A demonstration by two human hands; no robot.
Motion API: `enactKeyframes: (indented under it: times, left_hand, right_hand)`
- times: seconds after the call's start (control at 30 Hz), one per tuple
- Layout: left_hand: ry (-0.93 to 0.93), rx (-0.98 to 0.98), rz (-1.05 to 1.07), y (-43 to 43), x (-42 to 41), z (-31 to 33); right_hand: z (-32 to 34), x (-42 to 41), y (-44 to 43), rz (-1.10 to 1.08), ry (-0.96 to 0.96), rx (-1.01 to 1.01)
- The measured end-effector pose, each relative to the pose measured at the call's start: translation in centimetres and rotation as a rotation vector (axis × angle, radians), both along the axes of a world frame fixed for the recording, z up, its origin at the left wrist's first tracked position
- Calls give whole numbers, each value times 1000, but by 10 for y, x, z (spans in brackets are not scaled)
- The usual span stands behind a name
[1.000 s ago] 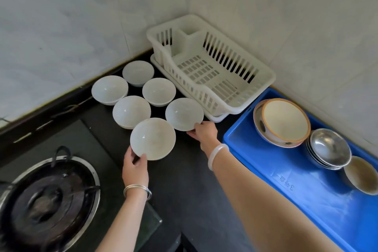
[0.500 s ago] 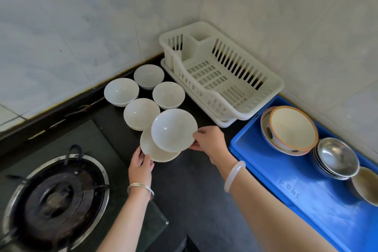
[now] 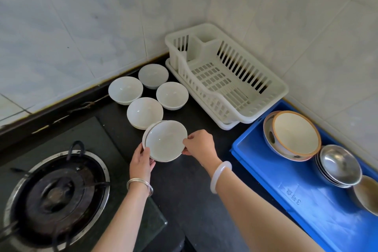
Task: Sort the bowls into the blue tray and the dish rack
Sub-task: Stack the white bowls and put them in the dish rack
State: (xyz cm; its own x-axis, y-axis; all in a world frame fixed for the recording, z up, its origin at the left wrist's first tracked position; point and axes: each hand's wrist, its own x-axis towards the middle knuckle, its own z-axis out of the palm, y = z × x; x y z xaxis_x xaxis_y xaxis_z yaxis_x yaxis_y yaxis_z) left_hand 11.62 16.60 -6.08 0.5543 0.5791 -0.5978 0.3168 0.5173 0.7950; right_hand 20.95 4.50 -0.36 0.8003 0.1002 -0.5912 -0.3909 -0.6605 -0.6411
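Note:
Two white bowls (image 3: 165, 142) are nested one inside the other on the dark counter. My left hand (image 3: 142, 159) grips the stack's left rim and my right hand (image 3: 199, 145) pinches its right rim. Several more white bowls (image 3: 144, 111) stand behind them toward the wall. The white dish rack (image 3: 225, 80) sits in the corner with nothing in it. The blue tray (image 3: 296, 194) at the right holds a large orange-rimmed bowl (image 3: 294, 135), a stack of steel bowls (image 3: 338, 166) and a beige bowl (image 3: 368, 194) at the frame edge.
A gas burner (image 3: 55, 192) with a black grate lies at the lower left on a glass hob. Tiled walls close the corner behind the rack and bowls. Dark counter (image 3: 184, 190) lies between my arms.
My right hand lifted the bowl from beside the rack and set it into the bowl held by my left hand. The two now sit nested.

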Motion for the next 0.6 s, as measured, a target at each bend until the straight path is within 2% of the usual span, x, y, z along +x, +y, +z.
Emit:
enactKeyframes:
  times: [0.37,0.47,0.6]
  left_hand:
    - [13,49,-55,6,2,-4]
    - [21,45,-60,8,3,-1]
    - [38,-13,-81,11,4,2]
  right_hand:
    - [-11,8,0,41,25,-54]
    - [-18,10,-3,18,102,9]
    - [-24,8,-5,-44,283,221]
